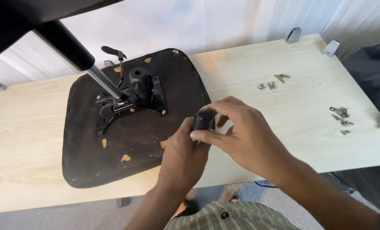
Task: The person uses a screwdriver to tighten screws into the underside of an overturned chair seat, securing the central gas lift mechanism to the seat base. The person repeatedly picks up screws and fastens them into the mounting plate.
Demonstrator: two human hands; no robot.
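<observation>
While I'm watching from the head cam, both hands are meeting at the near right edge of an upside-down chair seat (113,145), black fabric underside facing up. Left hand (182,155) is coming up from below w/ fingers wrapped round a black screwdriver handle (203,121), clamped on its lower part. Right hand (241,132) is reaching in from the right, thumb and fingertips pinching the top of that same handle, so the two hands are touching, stacked on one tool. Shaft and tip are sitting behind the left hand (can't tell what the tip is meeting).

At seat center a black metal mechanism plate (132,102) is lying bolted on, w/ a round knob sticking up and a thin lever (115,55) angling toward the far edge. A gas-lift cylinder (77,53), black sleeve then silver rod, is slanting down from upper left into the plate.

Seat is resting on a light wood table (283,55). Well right of the hands, two loose groups of screws: one (273,83) mid-table, another (341,117) near the right edge. Grey brackets (294,35) are standing at the far edge.
</observation>
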